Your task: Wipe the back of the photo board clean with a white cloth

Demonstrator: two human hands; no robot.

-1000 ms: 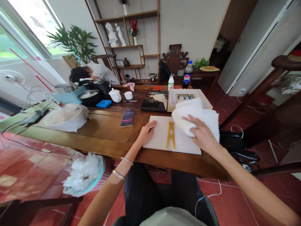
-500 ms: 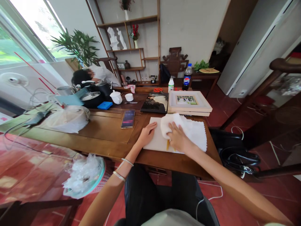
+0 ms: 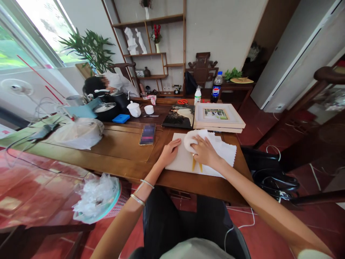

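Flat on the left part of a white board lies my left hand, its fingers stretched out and holding nothing. My right hand grips a bunched white cloth and presses it down on the board. The cloth's loose part, with a scalloped edge, spreads to the right over the board and the table. Two yellow strips show on the board just below my right hand; their upper ends are hidden by the hand and cloth.
Behind the board are stacked white picture frames, a dark photo panel, orange scissors, a white bottle and a cola bottle. A phone lies left. A person rests beyond the pots. A bin stands below.
My right hand and the bunched cloth have shifted slightly up the board, and more of the yellow strips shows. My left hand stays in place on the board.
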